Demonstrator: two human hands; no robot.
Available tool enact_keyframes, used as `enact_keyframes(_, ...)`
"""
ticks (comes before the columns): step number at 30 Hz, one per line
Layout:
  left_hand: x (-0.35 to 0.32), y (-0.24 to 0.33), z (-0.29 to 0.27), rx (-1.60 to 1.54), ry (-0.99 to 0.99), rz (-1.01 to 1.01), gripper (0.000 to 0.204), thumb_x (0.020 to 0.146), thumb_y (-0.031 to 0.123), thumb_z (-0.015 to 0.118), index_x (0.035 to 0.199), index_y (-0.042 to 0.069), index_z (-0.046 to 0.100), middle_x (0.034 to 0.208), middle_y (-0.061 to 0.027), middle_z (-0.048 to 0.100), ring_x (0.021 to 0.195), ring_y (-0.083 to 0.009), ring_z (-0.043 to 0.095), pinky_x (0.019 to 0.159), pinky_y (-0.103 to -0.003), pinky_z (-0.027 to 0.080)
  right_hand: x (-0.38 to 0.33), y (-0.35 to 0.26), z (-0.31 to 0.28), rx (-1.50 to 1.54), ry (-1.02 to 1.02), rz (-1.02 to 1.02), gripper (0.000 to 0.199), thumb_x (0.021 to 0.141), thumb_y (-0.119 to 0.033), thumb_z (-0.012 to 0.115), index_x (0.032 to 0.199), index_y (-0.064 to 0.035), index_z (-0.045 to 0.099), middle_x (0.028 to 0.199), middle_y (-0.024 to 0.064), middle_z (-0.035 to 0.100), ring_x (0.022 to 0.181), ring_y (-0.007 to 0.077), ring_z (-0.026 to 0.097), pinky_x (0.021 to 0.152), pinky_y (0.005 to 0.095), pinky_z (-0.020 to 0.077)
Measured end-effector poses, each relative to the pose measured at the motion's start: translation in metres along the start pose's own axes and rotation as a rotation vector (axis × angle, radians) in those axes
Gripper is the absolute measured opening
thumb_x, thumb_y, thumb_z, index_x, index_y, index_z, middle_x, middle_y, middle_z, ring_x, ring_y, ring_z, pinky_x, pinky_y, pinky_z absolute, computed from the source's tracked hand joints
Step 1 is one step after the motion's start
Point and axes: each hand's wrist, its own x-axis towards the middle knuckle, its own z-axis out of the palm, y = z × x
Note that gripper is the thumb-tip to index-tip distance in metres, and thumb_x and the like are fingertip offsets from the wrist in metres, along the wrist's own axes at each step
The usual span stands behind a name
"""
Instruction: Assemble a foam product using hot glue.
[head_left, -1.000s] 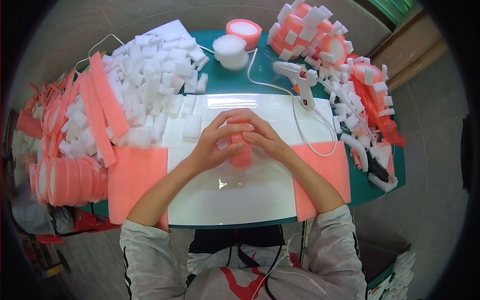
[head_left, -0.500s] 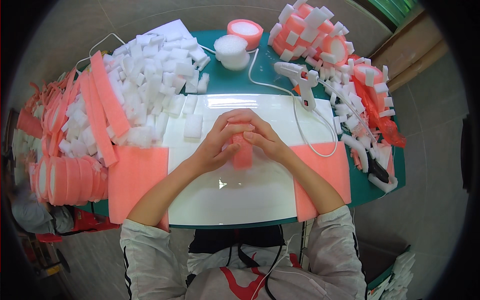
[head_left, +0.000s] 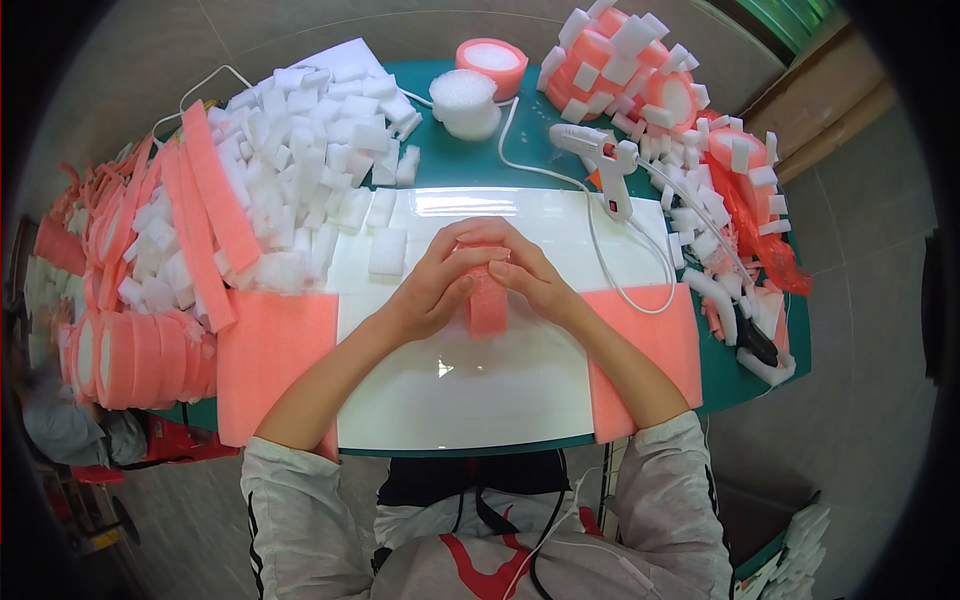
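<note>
grey tiled floor showing around a green bench (head_left: 520, 165) with a glossy white board (head_left: 470, 390) lying across its middle. both hands meeting over the board's centre: left hand (head_left: 432, 290) curling closed, fingers wrapping the left side of a pink foam piece (head_left: 488, 305); right hand (head_left: 528, 272) folding over its top and right side, fingers bent, pressing down. foam piece standing upright between the palms, lower end touching the board, upper end hidden under the fingers.

sitting on the bench: two flat pink foam sheets, one (head_left: 268, 365) at the board's left edge, one (head_left: 655, 345) at its right, each under a forearm. one white glue gun (head_left: 605, 160) lying just beyond the board, its white cord (head_left: 600, 250) looping across the board's right part. two round foam rolls at the far edge, one white (head_left: 464, 100), one pink-rimmed (head_left: 492, 62). one white foam block (head_left: 387, 250) resting alone on the board, near the left hand. heap of white foam blocks (head_left: 300, 150) piling up far left, too many for counting. long pink strips (head_left: 205, 220) leaning against that heap. pink foam rings (head_left: 130, 355) stacking at the left rim. pink and white finished pieces (head_left: 650, 70) crowding the far right corner.
</note>
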Motion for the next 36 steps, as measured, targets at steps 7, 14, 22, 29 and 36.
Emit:
enact_keyframes(7, 0.0003, -0.0014, 0.0034, 0.001, 0.021, 0.007, 0.027, 0.089, 0.013, 0.038, 0.113, 0.009, 0.049, 0.122, -0.0138, 0.039, 0.115, -0.0303, 0.036, 0.098, -0.038, 0.028, -0.0010, -0.0003, 0.0002, 0.007, 0.003, 0.007, 0.032, 0.087, -0.021, 0.043, 0.113, -0.0033, 0.046, 0.118, 0.0083, 0.044, 0.109, 0.0172, 0.043, 0.091, 0.0292, 0.0342)
enact_keyframes(14, -0.0002, -0.0012, 0.0052, -0.034, 0.052, -0.006, 0.027, 0.089, 0.014, 0.038, 0.112, 0.008, 0.050, 0.122, -0.0140, 0.039, 0.115, -0.0299, 0.037, 0.098, -0.038, 0.029, -0.0010, 0.0001, -0.0004, 0.024, 0.000, 0.024, 0.033, 0.086, -0.020, 0.043, 0.114, -0.0032, 0.045, 0.119, 0.0087, 0.043, 0.110, 0.0177, 0.042, 0.091, 0.0292, 0.0338)
enact_keyframes(22, 0.0003, -0.0009, 0.0056, -0.021, 0.073, -0.024, 0.027, 0.087, 0.012, 0.039, 0.110, 0.007, 0.053, 0.121, -0.0141, 0.041, 0.113, -0.0298, 0.040, 0.096, -0.037, 0.031, -0.0012, 0.0015, -0.0005, -0.046, 0.012, 0.004, 0.034, 0.085, -0.019, 0.042, 0.115, -0.0028, 0.045, 0.120, 0.0106, 0.042, 0.114, 0.0220, 0.040, 0.096, 0.0313, 0.0293)
enact_keyframes(29, 0.0010, 0.0009, 0.0049, -0.001, 0.084, -0.031, 0.027, 0.086, 0.012, 0.039, 0.109, 0.006, 0.054, 0.119, -0.0144, 0.043, 0.111, -0.0299, 0.042, 0.095, -0.036, 0.033, -0.0001, -0.0007, 0.0003, -0.038, 0.001, -0.005, 0.034, 0.085, -0.018, 0.041, 0.115, -0.0030, 0.045, 0.120, 0.0115, 0.042, 0.114, 0.0232, 0.039, 0.097, 0.0318, 0.0290)
enact_keyframes(36, 0.0019, 0.0040, 0.0043, 0.000, 0.096, -0.057, 0.028, 0.084, 0.010, 0.040, 0.107, 0.005, 0.055, 0.118, -0.0142, 0.044, 0.109, -0.0293, 0.044, 0.094, -0.036, 0.034, -0.0005, 0.0012, 0.0007, -0.106, -0.007, -0.041, 0.035, 0.086, -0.017, 0.039, 0.118, -0.0035, 0.042, 0.121, 0.0119, 0.040, 0.115, 0.0237, 0.038, 0.097, 0.0322, 0.0285)
